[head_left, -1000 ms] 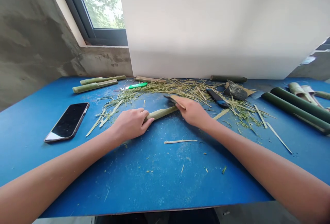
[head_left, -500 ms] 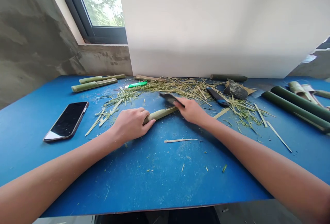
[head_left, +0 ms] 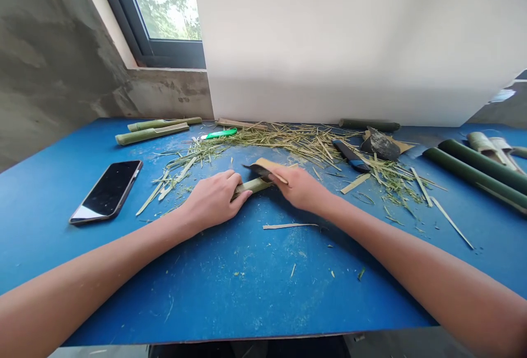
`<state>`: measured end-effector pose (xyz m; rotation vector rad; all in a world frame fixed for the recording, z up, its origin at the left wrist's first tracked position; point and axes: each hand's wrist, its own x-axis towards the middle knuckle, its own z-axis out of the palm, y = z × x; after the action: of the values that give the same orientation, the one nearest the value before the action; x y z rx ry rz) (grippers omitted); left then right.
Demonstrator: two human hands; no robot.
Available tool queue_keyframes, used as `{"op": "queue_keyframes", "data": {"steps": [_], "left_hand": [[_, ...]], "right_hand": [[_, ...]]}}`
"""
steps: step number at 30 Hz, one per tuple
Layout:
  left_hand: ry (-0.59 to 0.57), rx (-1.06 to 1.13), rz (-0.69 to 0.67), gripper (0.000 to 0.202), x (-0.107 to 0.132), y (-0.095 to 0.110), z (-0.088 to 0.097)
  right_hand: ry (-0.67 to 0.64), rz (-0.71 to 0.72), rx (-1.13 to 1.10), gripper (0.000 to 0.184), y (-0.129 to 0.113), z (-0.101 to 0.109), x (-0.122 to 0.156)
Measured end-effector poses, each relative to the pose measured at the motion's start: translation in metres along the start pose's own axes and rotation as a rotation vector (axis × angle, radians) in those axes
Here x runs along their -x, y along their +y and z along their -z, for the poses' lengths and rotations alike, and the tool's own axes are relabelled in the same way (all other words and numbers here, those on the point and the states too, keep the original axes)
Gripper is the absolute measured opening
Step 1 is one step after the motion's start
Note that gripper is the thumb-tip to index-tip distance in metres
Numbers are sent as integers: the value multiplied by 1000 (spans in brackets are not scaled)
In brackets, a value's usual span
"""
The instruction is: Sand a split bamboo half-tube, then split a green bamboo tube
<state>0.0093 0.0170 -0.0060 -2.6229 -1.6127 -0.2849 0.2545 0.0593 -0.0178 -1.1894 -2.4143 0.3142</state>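
Here's the left hand (head_left: 214,199), fingers clamped around the near end of a pale green bamboo piece (head_left: 253,185), pinning it low over the middle of the blue tabletop (head_left: 230,292). And there's the right hand (head_left: 302,188), fingers closed on a bent sheet (head_left: 265,163), dark on one face and tan on the other, laid over the bamboo's farther end; how hard it presses, I can't tell.

Out left, a phone (head_left: 107,190) lies flat, screen up. Behind it, two cut bamboo pieces (head_left: 150,134) sit side by side, and a green-handled cutter (head_left: 221,133) rests at the edge of the shavings (head_left: 284,137) strewn across the back. Over to the right, a dark-handled tool (head_left: 351,156) lies among the scraps, just beside a dark, rough lump (head_left: 381,145).

Far right now: two dark green bamboo tubes (head_left: 480,179) lie next to each other, outer walls showing, insides hidden from this angle. Beyond them, paler bamboo sections (head_left: 478,141), their contents too small to make out. Nearest the front, a thin pale strip (head_left: 288,226) lies alone.
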Motion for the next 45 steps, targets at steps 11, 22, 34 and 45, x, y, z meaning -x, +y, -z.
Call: {"op": "queue_keyframes", "data": {"steps": [11, 22, 34, 45], "left_hand": [[137, 31, -67, 24, 4, -2, -2], [168, 178, -107, 22, 5, -1, -10], [240, -117, -352, 30, 8, 6, -5], [188, -182, -350, 26, 9, 9, -2]], "right_hand": [[92, -77, 18, 38, 4, -1, -1], [61, -8, -23, 38, -12, -1, 3], [-2, 74, -40, 34, -12, 4, 4], [-53, 33, 41, 34, -13, 5, 3]]}}
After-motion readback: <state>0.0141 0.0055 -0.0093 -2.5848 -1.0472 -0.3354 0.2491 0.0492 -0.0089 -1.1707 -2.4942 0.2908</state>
